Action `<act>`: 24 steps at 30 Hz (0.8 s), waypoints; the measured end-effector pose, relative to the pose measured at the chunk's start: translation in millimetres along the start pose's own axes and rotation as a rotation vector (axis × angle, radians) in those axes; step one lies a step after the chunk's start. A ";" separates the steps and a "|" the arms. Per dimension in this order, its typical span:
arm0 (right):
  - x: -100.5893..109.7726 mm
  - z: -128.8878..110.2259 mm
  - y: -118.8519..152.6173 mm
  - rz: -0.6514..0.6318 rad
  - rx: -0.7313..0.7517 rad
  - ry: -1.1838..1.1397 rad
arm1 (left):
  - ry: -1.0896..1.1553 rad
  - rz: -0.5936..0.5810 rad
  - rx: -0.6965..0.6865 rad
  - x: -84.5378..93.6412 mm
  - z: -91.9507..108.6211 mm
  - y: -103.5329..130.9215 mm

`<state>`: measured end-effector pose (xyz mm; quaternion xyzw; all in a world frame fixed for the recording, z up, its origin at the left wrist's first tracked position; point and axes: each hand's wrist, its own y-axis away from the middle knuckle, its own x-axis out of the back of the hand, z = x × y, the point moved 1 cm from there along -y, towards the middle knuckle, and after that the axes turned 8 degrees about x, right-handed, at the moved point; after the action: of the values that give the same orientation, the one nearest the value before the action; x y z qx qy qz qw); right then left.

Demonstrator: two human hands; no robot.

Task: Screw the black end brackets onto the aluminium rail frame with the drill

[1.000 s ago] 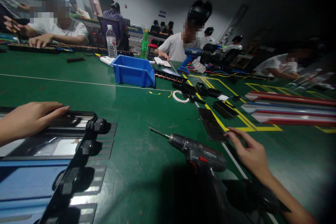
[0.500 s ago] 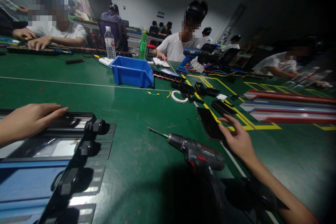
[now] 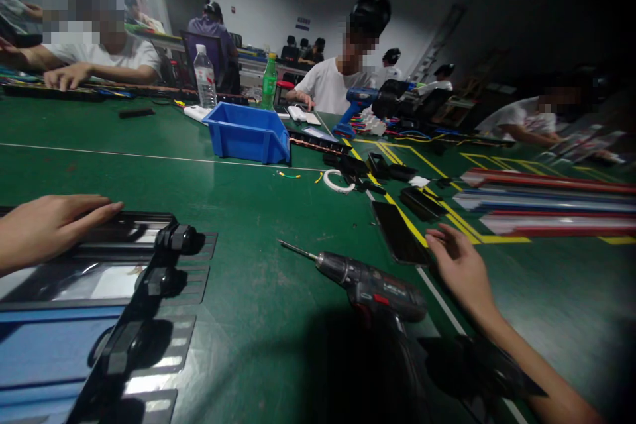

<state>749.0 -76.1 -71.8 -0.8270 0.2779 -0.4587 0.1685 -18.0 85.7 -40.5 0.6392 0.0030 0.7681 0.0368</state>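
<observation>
My left hand (image 3: 52,228) lies flat with fingers stretched over the far edge of a black-framed assembly (image 3: 54,344) with blue panels. Black cable glands (image 3: 179,238) stick out from its end, beside flat slotted tabs (image 3: 183,344). At the right, my right hand (image 3: 462,271) is open, fingers apart and slightly bent, just beside a dark phone (image 3: 400,235) lying on the table. I cannot tell whether a fingertip still touches the phone. Between my hands a black cordless drill (image 3: 380,288) with a long bit rests on its side, the bit pointing left.
A blue bin (image 3: 248,139) stands ahead, with a clear bottle (image 3: 205,79) and a green bottle (image 3: 269,83) behind it. A white ring (image 3: 339,181) and black parts (image 3: 422,204) lie right of centre. Red and blue strips (image 3: 551,202) occupy the right. Co-workers sit across the table.
My right hand has drawn back slightly to the right, off the phone's edge. My left hand stays on the assembly. A co-worker at the far left has raised one hand.
</observation>
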 end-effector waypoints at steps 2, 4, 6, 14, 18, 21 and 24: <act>3.5 -7.4 2.5 -0.073 0.009 0.011 | 0.001 -0.001 -0.003 -0.3 -0.5 0.2; 5.9 -15.5 4.7 -0.183 0.025 0.068 | -0.005 0.003 -0.003 0.0 0.1 0.7; 6.1 -21.6 6.8 -0.298 0.068 0.143 | -0.016 0.003 0.003 0.5 0.9 0.9; 1.1 -26.2 10.7 -0.352 0.137 0.232 | -0.018 -0.012 0.032 -1.7 -4.0 -1.8; 10.3 -15.7 9.0 -0.389 0.097 0.160 | -0.031 0.001 0.017 -3.6 -7.2 -2.7; 18.1 -3.1 7.2 -0.419 0.066 0.052 | -0.021 0.009 0.008 -4.6 -8.3 -3.5; 19.2 3.6 5.9 -0.413 0.074 0.023 | -0.010 0.009 -0.004 -4.1 -8.0 -3.8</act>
<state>758.4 -92.5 -64.1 -0.8544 0.0873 -0.5029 0.0978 -24.9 89.6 -46.2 0.6431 -0.0014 0.7650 0.0347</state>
